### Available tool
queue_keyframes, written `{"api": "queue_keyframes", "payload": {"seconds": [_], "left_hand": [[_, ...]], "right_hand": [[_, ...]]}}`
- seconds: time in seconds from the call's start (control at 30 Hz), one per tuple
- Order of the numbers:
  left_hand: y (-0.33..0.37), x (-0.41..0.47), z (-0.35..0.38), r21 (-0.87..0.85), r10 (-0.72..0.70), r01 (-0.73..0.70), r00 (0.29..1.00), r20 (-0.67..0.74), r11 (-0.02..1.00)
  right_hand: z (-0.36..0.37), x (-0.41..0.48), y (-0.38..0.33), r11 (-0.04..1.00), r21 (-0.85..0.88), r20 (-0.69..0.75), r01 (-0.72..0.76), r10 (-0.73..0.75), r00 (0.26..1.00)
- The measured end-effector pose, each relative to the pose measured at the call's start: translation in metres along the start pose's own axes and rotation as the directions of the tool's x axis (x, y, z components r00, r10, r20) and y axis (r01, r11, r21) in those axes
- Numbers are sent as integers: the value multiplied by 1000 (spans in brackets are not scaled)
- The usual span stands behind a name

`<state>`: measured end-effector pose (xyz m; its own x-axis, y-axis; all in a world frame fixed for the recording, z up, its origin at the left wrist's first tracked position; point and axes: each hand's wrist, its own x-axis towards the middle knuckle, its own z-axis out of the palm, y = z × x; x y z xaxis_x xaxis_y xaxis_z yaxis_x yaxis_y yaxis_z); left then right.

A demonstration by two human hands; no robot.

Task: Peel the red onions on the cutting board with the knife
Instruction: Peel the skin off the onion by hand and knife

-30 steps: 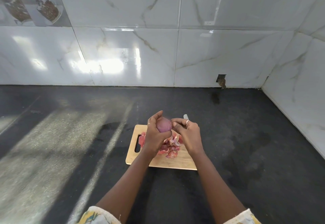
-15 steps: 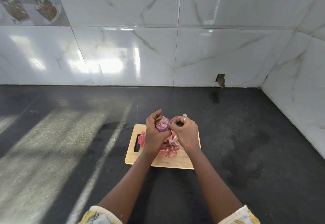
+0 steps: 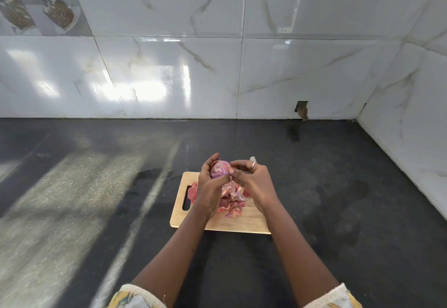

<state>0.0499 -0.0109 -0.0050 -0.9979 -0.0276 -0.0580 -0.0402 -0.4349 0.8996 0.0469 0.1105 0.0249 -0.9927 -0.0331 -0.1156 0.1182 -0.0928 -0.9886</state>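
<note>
Right now the person holds a red onion (image 3: 218,169) up in the air over the far edge of the wooden cutting board (image 3: 251,223), clear of the wood. The left hand (image 3: 210,188) cups it from the left, fingers curled round the back and the thumb up along the near side. The right hand (image 3: 257,182) comes in from the other side with its fingers (image 3: 234,163) bent, thumb and forefinger pinching at the onion's right flank. The onion's top looks partly stripped: glossy purple with pale streaks. A loose strip of skin hangs down from it between the two hands.

A silver ring (image 3: 253,165) sits on one right finger. Just behind it a small grey tip (image 3: 252,158) pokes out. It may be the knife, but I cannot tell, as the hand hides the rest.

Under the hands a heap of pink and red peelings (image 3: 232,207) lies on the middle of the board, with a few more beside the handle slot (image 3: 186,201) at its left end. The board rests flat on the dark bench (image 3: 338,199), well out from the back edge, where white marbled wall tiles (image 3: 302,70) rise. Bands of sunlight fall across the bench's left part.
</note>
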Motion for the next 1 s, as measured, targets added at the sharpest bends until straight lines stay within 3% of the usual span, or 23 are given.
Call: {"api": "queue_keyframes", "payload": {"seconds": [0.27,0.4,0.57,0.67,0.73,0.8,0.83,0.9,1.0], "left_hand": [[2,0,-3,7,-32,32,999,31,999],[8,0,-2,3,-47,47,998,43,999],[11,-4,0,16,-58,57,996,70,998],[9,-3,3,-127,-109,122,989,100,984],[9,-1,3,-306,-155,183,981,113,934],[9,0,1,-440,-179,213,977,117,873],[9,1,-1,-467,-189,220,975,115,856],[10,1,-3,-419,-205,221,975,85,880],[9,2,-3,-110,-162,164,986,25,980]], "right_hand": [[-2,-2,0,978,-200,2,57,-57,998],[-2,-5,-3,892,-404,28,201,-208,978],[-1,3,-1,757,-605,13,245,-299,954],[-1,9,1,852,-491,-105,182,-265,958],[-2,11,1,973,-218,-155,70,-106,982],[-5,12,0,1000,-10,-143,-18,17,990],[-7,13,0,999,-36,-152,-38,33,988],[-13,15,4,941,-338,-197,-35,-35,980],[-14,14,7,675,-737,-124,-2,-133,983]]}}
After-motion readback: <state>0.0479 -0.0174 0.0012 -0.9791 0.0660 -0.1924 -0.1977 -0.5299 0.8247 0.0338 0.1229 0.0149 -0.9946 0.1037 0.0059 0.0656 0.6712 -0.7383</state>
